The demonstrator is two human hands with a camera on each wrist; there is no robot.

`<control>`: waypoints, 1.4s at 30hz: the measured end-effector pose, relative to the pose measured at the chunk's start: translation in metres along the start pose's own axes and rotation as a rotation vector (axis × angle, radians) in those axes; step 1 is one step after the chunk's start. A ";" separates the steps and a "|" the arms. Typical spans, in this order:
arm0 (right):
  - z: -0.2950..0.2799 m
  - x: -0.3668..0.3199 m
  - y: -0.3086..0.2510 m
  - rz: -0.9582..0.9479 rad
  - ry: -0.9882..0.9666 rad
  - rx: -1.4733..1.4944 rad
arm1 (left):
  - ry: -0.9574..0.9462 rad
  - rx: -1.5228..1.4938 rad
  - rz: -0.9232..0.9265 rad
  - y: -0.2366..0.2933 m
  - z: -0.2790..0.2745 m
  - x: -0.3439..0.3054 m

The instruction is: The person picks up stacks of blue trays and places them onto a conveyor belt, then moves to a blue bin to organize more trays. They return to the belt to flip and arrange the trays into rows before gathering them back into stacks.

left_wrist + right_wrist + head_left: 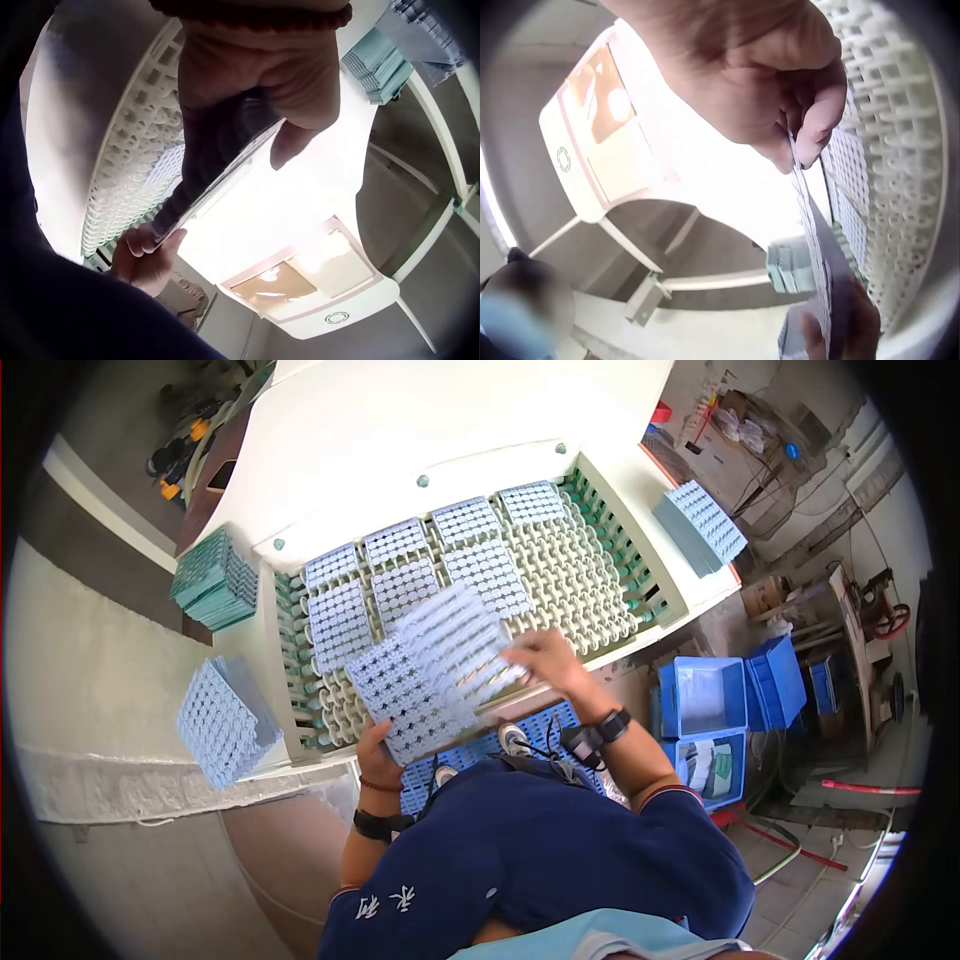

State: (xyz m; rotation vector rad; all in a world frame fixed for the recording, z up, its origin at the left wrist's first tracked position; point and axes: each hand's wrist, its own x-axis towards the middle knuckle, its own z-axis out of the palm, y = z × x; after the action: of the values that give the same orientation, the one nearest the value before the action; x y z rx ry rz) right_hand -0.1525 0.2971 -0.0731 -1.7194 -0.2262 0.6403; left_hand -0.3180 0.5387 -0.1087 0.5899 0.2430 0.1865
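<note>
Rather blurry panel (452, 632) in right hand (550, 659)

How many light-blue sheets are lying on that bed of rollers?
7. Far row, left to right: first sheet, second sheet, third sheet, fourth sheet. Near row: left sheet, middle sheet, right sheet. The held sheets may hide more.

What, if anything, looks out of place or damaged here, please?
Nothing plainly stands out: the light-blue gridded panels on the roller conveyor lie in fairly neat rows. The panel in the right hand is blurred, so damage there cannot be judged.
</note>
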 end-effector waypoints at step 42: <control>0.095 0.045 0.016 -0.036 -0.291 0.107 | 0.196 0.075 0.058 0.047 -0.086 -0.119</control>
State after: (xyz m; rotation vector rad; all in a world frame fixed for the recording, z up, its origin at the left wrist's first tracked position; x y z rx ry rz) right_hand -0.1686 0.3948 -0.1126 -1.5128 -0.4182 0.8607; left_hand -0.4602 0.5936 -0.1308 0.6541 0.4245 0.2932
